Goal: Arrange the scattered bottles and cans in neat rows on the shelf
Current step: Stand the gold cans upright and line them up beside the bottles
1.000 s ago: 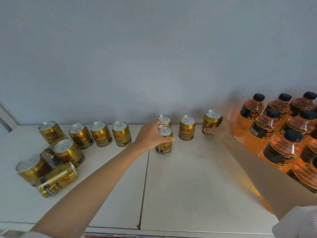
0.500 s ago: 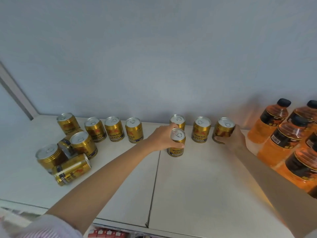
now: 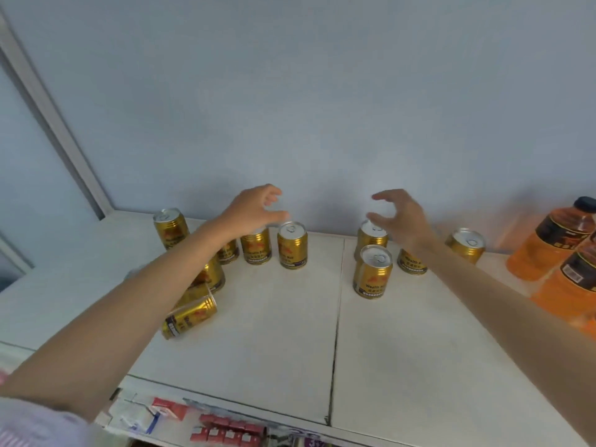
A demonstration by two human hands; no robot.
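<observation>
Standing in a partial back row along the wall of the shelf [image 3: 290, 333]: gold cans, some aligned, others not.

Progress, judged: roughly half done. Back row holds an upright can at far left [image 3: 170, 228], two partly behind the left forearm, one clear can [image 3: 292, 245], then a gap, then three more toward the right, ending with the rightmost can [image 3: 466, 245]. One front can [image 3: 372, 272] stands ahead of the row. Left to do: a toppled can [image 3: 188, 317] lying on its side, plus a cluster behind the forearm, count uncertain.

Cans visible: at least ten. Orange bottles [image 3: 545, 243]: at least two, grouped at right edge, others cut off.

Left hand [image 3: 254, 206]: fingers loosely spread, holding nothing, above the row. Right hand [image 3: 400, 214]: fingers spread and curved, empty, over the right-side cans.
</observation>
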